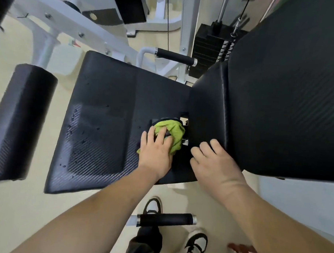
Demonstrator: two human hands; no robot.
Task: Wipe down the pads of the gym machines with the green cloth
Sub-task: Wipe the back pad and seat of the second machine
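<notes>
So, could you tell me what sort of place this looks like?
Most likely a gym: a black weight stack with cable, a padded machine seat being wiped with a green cloth, and foam-grip handles.

Bare forearms, no sleeves; black trousers [147,243]; blk/white sneakers [196,244].

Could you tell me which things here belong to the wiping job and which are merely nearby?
Job:
green cloth, under the left hand
seat pad, with droplets on it
back pad, right hand resting on it
roller pad

Merely nearby:
weight stack
near handle
far handle
shoes
</notes>
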